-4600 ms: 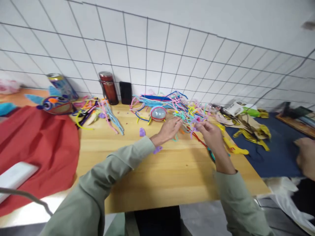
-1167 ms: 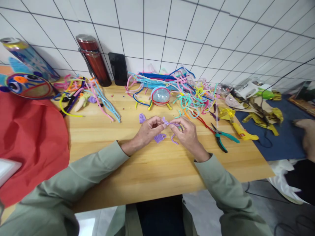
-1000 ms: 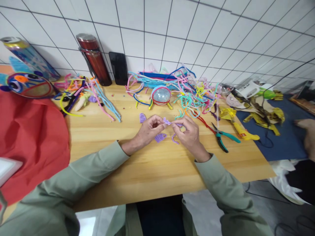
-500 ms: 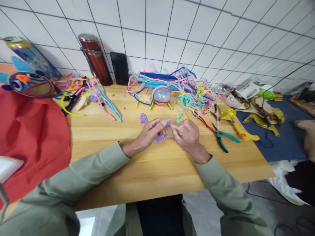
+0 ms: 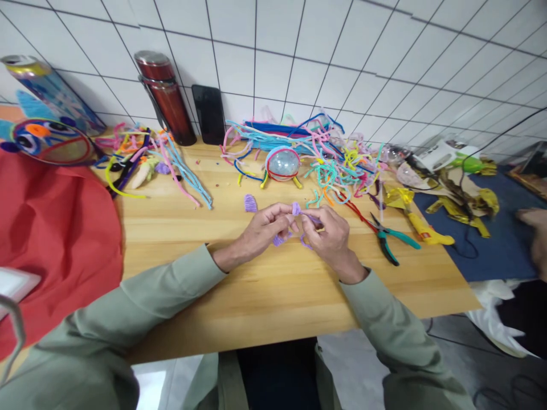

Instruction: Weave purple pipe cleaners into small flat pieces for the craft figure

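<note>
My left hand and my right hand meet over the middle of the wooden table, both pinching a purple pipe cleaner between their fingertips. Part of it is bent into folds and hangs under my fingers. A small purple folded piece lies just left of my left hand. Behind my hands sits a clear plastic ball wrapped in coloured pipe cleaners, in front of a big tangle of pipe cleaners.
Teal-handled pliers and a yellow glue gun lie right of my hands. A red flask, a black phone and a can stand by the tiled wall. Red cloth covers the left. Another person's hand is at the right edge.
Earlier my hands reached into the tangle of pipe cleaners. They have since come back to the table's middle holding the purple pipe cleaner, and my fingers have drawn closer together along it.
</note>
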A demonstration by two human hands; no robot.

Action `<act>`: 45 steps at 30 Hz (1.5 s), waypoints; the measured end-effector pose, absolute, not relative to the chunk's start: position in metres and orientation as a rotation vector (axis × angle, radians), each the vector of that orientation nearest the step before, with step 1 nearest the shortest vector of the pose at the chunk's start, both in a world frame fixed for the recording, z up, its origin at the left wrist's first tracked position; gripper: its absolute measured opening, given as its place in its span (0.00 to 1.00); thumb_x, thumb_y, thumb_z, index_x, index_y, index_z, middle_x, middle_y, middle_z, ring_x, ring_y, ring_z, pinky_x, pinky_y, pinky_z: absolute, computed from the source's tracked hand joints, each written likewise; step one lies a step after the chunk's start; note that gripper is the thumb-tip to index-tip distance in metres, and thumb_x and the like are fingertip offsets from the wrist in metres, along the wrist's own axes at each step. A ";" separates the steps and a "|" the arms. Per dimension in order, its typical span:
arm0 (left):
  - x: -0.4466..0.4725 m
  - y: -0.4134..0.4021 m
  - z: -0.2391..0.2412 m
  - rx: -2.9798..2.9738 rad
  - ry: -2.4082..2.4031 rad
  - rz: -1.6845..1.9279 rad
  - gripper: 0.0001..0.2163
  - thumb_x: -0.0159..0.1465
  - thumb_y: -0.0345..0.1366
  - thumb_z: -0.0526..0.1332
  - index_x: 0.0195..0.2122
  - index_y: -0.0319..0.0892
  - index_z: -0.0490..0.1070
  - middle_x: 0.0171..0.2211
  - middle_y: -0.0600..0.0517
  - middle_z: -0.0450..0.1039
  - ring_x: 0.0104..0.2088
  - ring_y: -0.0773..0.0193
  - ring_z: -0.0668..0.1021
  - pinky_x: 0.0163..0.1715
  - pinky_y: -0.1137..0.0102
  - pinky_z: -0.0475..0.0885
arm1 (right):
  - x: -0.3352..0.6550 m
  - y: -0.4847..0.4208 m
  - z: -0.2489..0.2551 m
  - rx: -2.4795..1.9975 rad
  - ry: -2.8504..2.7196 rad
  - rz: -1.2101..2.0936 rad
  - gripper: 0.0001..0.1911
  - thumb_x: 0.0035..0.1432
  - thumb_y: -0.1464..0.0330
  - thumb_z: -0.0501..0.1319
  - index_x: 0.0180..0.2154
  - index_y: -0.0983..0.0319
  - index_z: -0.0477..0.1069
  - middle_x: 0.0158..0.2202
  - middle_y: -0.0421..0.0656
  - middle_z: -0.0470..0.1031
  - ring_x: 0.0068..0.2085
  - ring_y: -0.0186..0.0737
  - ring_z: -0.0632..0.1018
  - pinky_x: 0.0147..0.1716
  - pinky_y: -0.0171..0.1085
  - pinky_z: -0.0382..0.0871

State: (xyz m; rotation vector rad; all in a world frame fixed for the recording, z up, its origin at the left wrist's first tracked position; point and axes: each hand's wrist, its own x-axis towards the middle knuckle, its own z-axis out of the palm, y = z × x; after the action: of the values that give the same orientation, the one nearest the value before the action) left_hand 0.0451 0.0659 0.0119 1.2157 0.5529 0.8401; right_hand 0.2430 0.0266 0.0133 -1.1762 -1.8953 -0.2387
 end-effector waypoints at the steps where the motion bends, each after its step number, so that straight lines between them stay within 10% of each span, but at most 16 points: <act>1: 0.045 0.066 0.011 1.225 0.559 0.835 0.23 0.63 0.57 0.72 0.42 0.40 0.75 0.31 0.52 0.78 0.25 0.69 0.73 0.26 0.72 0.70 | 0.243 0.027 0.013 -1.183 -1.889 -0.230 0.06 0.69 0.71 0.62 0.40 0.58 0.79 0.27 0.39 0.76 0.26 0.37 0.73 0.28 0.38 0.67; 19: 0.049 0.070 0.003 1.234 0.656 0.922 0.23 0.59 0.57 0.75 0.35 0.41 0.76 0.27 0.56 0.71 0.26 0.69 0.70 0.27 0.73 0.70 | 0.236 0.025 0.017 -1.291 -1.684 0.367 0.09 0.67 0.64 0.63 0.34 0.58 0.77 0.28 0.40 0.81 0.28 0.37 0.77 0.29 0.36 0.71; 32: 0.047 0.072 -0.007 1.309 0.485 0.918 0.36 0.66 0.49 0.74 0.69 0.41 0.64 0.27 0.60 0.70 0.25 0.71 0.72 0.25 0.75 0.68 | 0.239 0.031 0.009 -1.279 -1.658 0.551 0.07 0.65 0.63 0.64 0.40 0.58 0.79 0.28 0.38 0.79 0.29 0.38 0.78 0.27 0.35 0.69; 45: 0.052 0.061 -0.003 1.452 0.659 0.928 0.15 0.64 0.42 0.72 0.43 0.41 0.69 0.28 0.56 0.78 0.28 0.68 0.78 0.30 0.74 0.72 | 0.238 0.031 0.018 -1.200 -1.796 0.207 0.05 0.65 0.67 0.65 0.34 0.57 0.76 0.32 0.42 0.81 0.35 0.42 0.80 0.40 0.42 0.74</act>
State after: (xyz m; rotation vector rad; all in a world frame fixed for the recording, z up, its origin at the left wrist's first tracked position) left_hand 0.0521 0.0613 -0.0029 1.4518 0.6589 0.9284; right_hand 0.2378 0.0307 0.0179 -1.2000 -1.7959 0.2070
